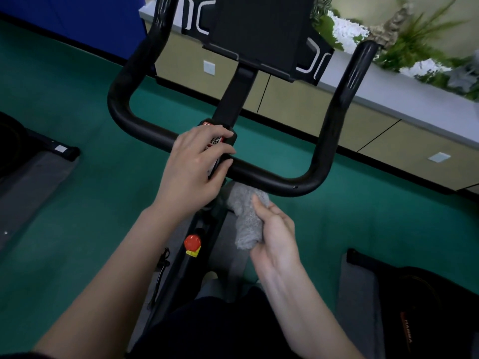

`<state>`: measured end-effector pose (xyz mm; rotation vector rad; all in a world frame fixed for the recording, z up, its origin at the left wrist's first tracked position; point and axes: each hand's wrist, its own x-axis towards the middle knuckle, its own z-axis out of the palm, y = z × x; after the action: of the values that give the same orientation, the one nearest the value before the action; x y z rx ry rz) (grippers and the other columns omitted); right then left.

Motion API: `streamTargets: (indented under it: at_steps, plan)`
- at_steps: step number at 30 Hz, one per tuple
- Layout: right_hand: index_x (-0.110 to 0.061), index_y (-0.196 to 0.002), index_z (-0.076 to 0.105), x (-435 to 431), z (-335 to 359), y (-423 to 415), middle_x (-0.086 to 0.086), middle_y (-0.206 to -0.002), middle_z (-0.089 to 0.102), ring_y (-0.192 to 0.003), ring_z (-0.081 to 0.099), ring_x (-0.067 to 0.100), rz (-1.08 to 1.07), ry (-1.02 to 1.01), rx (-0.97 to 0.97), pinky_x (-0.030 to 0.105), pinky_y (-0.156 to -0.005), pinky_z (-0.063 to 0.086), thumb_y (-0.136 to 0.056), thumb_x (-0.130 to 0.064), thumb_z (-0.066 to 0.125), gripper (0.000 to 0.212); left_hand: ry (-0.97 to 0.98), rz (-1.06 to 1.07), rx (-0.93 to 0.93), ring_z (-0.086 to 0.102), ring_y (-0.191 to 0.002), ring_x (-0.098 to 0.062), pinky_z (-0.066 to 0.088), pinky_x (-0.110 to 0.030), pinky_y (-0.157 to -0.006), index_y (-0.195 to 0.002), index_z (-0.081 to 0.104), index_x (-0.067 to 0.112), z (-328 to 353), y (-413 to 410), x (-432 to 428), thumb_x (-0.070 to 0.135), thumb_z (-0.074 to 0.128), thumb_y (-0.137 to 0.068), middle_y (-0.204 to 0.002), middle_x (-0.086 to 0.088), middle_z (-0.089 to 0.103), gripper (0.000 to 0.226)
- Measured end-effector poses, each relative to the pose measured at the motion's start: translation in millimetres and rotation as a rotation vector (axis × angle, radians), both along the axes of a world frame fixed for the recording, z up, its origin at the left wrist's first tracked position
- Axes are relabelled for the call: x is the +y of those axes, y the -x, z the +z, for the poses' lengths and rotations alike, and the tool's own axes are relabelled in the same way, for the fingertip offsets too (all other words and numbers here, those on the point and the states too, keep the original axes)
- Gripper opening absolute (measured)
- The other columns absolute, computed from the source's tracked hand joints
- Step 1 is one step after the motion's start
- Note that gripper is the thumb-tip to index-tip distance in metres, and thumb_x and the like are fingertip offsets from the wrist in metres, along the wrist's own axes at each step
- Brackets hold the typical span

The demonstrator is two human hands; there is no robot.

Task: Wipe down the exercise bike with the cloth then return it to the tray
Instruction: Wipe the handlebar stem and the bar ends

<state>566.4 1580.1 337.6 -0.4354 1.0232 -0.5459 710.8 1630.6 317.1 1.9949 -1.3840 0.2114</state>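
The black exercise bike's U-shaped handlebar (272, 178) runs across the middle of the head view, with a dark console panel (261, 32) above it. My left hand (193, 167) grips the centre of the handlebar over a red and white label. My right hand (274, 231) holds a bunched grey cloth (245, 216) just below the bar, against the bike's stem. A red knob (192, 242) sits on the frame lower down. No tray is in view.
Green floor (77, 125) surrounds the bike. A low beige cabinet (324, 110) with plants (414, 40) on top runs along the far side. Other black equipment stands at the left edge (31, 143) and lower right (414, 307).
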Motion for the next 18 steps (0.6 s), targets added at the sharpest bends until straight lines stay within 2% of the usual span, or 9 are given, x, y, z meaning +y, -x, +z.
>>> streamTargets:
  at_steps: [3, 6, 8, 11, 14, 18]
  plan:
    - [0.006, -0.104, 0.062, -6.3, 1.2, 22.6, 0.012, -0.087, 0.072, -0.074, 0.07, 0.016, -0.064, 0.06, 0.033, 0.022, -0.066, 0.058, -0.09, 0.001, 0.056, 0.016, -0.008, -0.003, 0.004, 0.049, -0.122, -0.024, 0.032, -0.036, -0.098, -0.099, 0.067, 0.011, -0.1, 0.6, 0.0, 0.019, 0.06, -0.088, -0.123, -0.002, 0.059, 0.015]
    - [-0.003, -0.094, 0.064, -11.6, 2.2, 49.5, 0.0, -0.078, 0.073, -0.073, 0.069, 0.011, -0.156, 0.23, 0.097, 0.02, -0.066, 0.056, -0.09, 0.0, 0.057, 0.008, -0.024, 0.007, 0.0, 0.048, -0.122, -0.025, 0.028, -0.033, -0.101, -0.1, 0.067, 0.01, 1.1, 2.0, -0.2, 0.022, 0.058, -0.088, -0.122, -0.004, 0.058, 0.019]
    - [-0.008, -0.091, 0.064, -14.2, -0.5, 61.6, -0.002, -0.079, 0.072, -0.077, 0.066, 0.01, -0.243, 0.477, 0.202, 0.021, -0.071, 0.055, -0.089, 0.001, 0.059, 0.011, -0.031, 0.003, -0.029, 0.048, -0.122, -0.027, 0.027, -0.036, -0.103, -0.099, 0.068, 0.01, 3.3, 4.9, -0.8, 0.026, 0.058, -0.089, -0.121, -0.006, 0.058, 0.022]
    - [-0.013, -0.094, 0.065, -19.4, -6.6, 62.5, 0.003, -0.091, 0.067, -0.087, 0.063, 0.014, -0.281, 1.005, 0.436, 0.029, -0.082, 0.052, -0.086, 0.003, 0.064, 0.018, -0.028, -0.057, -0.105, 0.052, -0.118, -0.026, 0.027, -0.038, -0.105, -0.098, 0.07, 0.012, 7.9, 16.7, -7.7, 0.033, 0.062, -0.087, -0.113, -0.005, 0.062, 0.024]
    - [-0.003, -0.096, 0.067, -24.0, -16.9, 47.8, 0.009, -0.099, 0.064, -0.096, 0.061, 0.015, -0.183, 1.459, 0.483, 0.029, -0.089, 0.048, -0.082, 0.007, 0.064, 0.017, -0.05, -0.127, -0.09, 0.058, -0.108, -0.022, 0.027, -0.039, -0.108, -0.1, 0.071, 0.014, 9.7, 31.0, -18.0, 0.035, 0.068, -0.083, -0.105, -0.001, 0.065, 0.027]
    - [0.003, -0.101, 0.071, -28.6, -32.2, 34.4, 0.012, -0.102, 0.065, -0.101, 0.054, 0.022, 0.003, 1.774, 0.591, 0.032, -0.094, 0.046, -0.08, 0.012, 0.066, 0.024, -0.055, -0.121, -0.06, 0.063, -0.091, -0.017, 0.029, -0.036, -0.108, -0.101, 0.072, 0.017, 5.8, 34.0, -18.5, 0.033, 0.072, -0.079, -0.097, 0.004, 0.067, 0.027]
